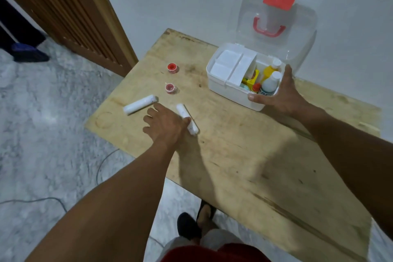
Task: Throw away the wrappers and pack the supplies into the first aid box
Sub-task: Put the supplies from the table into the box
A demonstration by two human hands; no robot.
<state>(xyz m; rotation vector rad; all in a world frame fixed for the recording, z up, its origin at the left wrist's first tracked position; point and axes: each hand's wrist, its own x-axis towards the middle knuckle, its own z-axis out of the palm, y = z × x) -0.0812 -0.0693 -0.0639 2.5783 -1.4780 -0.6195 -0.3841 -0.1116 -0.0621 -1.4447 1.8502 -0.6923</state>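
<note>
The left hand (163, 126) hovers low over the worktop (244, 155) with its fingers loosely spread. Its thumb touches the side of the near roll (184, 112) but nothing is gripped yet. The right hand (278, 97) steadies the first aid box (221, 86) at its near right corner, with the thumb flat on the front wall and the fingers straight along the side, so it braces the box rather than clasping it.

The near roll is a white bandage-like cylinder lying on its side. It is probably light and soft, so it should give under pressure and will roll away if nudged across its length. The best grip is likely round the middle, with the thumb on one side and the fingers on the other, squeezing only gently. Whether it is wrapped cannot be told.

A second roll (140, 104) lies just to the left. Two small red tape spools (170, 88) sit beyond it, stiff and light enough to pinch by the rim.

The box stands open at the back of the worktop with its clear lid (297, 34) upright. Bottles (269, 84) already fill the right side, and the white tray (229, 66) covers the left — room looks tight.
</note>
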